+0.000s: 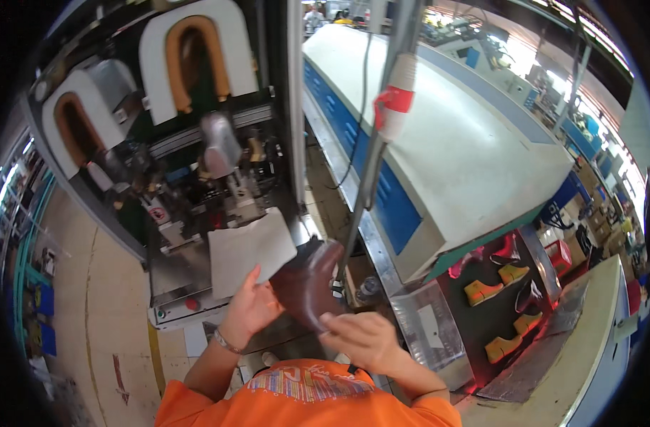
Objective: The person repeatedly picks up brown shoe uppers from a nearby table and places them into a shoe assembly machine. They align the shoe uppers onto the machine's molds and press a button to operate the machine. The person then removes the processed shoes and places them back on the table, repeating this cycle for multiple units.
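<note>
Dark brown leather boot point(307, 281) sits between the two hands, just in front of the wearer's orange T-shirt point(307, 395), its shaft toward the far side. The left hand point(257, 307) is at its left edge, thumb spread upward from the fingers; I cannot tell whether the partly hidden fingers grip the leather. On the right, the right hand point(364, 338) lays its fingertips, held close together, against the boot's near end; whether the thumb pinches from below cannot be told.

Beyond the left hand, a pale sheet point(250, 245) lies on the forming machine's metal ledge, with a red button point(192, 304) nearer on the left. Farther off stand a silvery boot form point(220, 146) and a white arch-shaped pad holder point(154, 67) with a tan cushion point(174, 50). Yellow ankle boots point(481, 292) stand on a dark conveyor point(474, 331) at right, beside a long, pale machine hood point(467, 149).
</note>
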Demonstrator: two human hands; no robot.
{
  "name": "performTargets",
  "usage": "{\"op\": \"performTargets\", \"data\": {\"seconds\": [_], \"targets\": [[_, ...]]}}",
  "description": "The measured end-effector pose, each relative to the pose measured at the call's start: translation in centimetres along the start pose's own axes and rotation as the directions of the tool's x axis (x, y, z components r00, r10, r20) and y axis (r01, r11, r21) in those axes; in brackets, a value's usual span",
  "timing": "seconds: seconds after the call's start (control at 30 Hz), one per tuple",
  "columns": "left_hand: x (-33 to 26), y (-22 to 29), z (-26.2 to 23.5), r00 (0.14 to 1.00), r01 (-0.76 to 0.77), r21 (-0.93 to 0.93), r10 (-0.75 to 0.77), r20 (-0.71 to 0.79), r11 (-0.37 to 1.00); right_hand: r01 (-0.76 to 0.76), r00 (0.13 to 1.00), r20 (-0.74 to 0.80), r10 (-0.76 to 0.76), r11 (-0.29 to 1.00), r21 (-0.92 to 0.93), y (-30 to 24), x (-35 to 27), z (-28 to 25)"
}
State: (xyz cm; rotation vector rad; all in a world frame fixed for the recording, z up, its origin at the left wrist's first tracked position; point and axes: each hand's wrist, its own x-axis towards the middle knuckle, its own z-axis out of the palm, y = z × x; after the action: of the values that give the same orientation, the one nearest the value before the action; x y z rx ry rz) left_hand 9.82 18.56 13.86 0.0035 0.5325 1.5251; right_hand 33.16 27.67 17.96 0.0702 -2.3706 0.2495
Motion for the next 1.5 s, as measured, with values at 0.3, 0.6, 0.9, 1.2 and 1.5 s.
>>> {"op": "performTargets", "data": {"seconds": [0.3, 0.6, 0.9, 1.2, 1.5], "targets": [[-9.0, 10.5, -0.8, 0.904, -0.382, 0.204, 0.41, -0.12, 0.901, 0.016, 0.999, 0.024, -0.038, 0.802, 0.598, -0.5, 3.6, 12.2], [-13.7, 17.9, -5.2, 0.821, -0.567, 0.374, 0.462, 0.336, 0.734, -0.398, 0.886, 0.435, 0.161, -0.22, 0.891, 1.7, 19.1, 25.0], [-18.4, 27.5, -8.7, 0.732, -0.618, 0.738, 0.542, 0.413, 0.271, -0.381, 0.922, 0.377, -0.085, -0.361, 0.851, 0.5, 29.0, 29.8], [-19.6, 31.9, -6.3, 0.876, -0.461, 0.418, 0.328, 0.353, 0.783, -0.577, 0.736, 0.66, -0.152, -0.65, 0.494, -2.2, 34.5, 27.4], [-18.1, 30.4, -4.2, 0.897, -0.437, 0.205, 0.406, 0.176, 0.876, -0.606, 0.629, 0.776, -0.038, -0.649, 0.46, -3.8, 32.7, 27.2]]}}
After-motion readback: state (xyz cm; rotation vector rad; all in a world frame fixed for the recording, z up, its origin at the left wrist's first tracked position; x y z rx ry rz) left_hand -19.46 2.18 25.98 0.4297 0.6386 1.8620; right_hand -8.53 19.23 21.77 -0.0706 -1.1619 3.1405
